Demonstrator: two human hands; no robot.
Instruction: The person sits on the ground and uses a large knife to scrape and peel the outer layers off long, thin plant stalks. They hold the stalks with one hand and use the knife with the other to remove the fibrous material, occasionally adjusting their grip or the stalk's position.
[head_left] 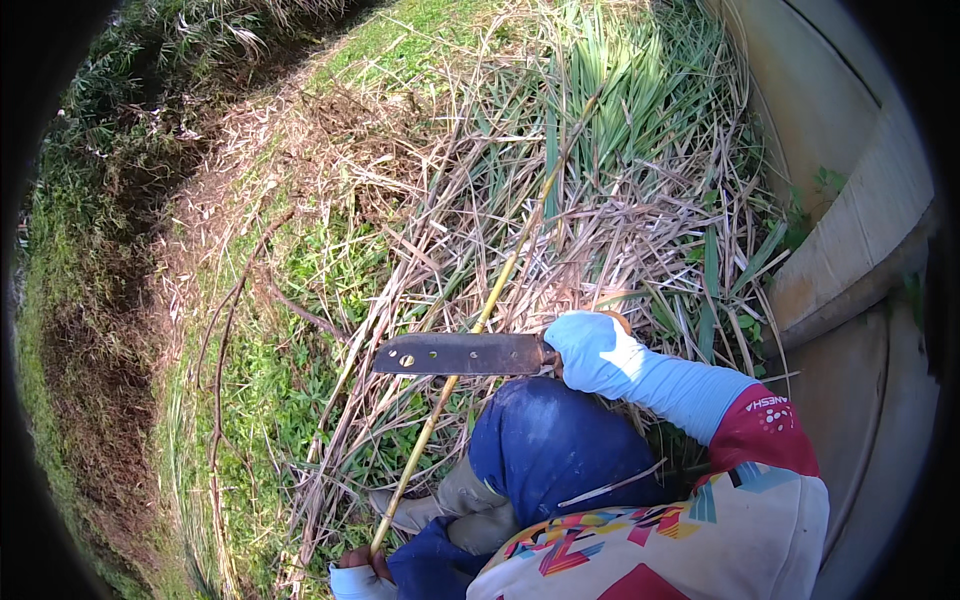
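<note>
While lying slantwise across the dry litter, the long yellow stalk [490, 300] runs from about 7 o'clock low in the view up toward 1 o'clock, thin end lost among green blades [620, 100] near the top. Held at the butt end by the left hand [358, 570], down at the bottom edge; fingers wrapped round the stem, though mostly cut off by the frame, so the tightness of the grip cannot be told. Crossed near mid-length by the broad dark blade [460, 354], lying almost level from 9 o'clock to 3 o'clock, flat side up, two rivet holes showing near its blunt tip. Whether steel touches stalk or passes just over it: cannot tell. Gripped at the handle by the right hand [590, 352], gloved in pale blue, closed firmly round the hilt, sleeve of the same colour trailing toward 4 o'clock.

Nearer to the stalk's base: left hand. Nearer to its middle: right hand, just beside the crossing point, at 3 o'clock from it. Between the two hands, a bent knee in blue trousers [550, 440] and a muddy boot [440, 505]. Further out, tangled straw [450, 200] all around, short grass [270, 380] toward 9 o'clock, a curved concrete channel wall [860, 230] at 3 o'clock.
</note>
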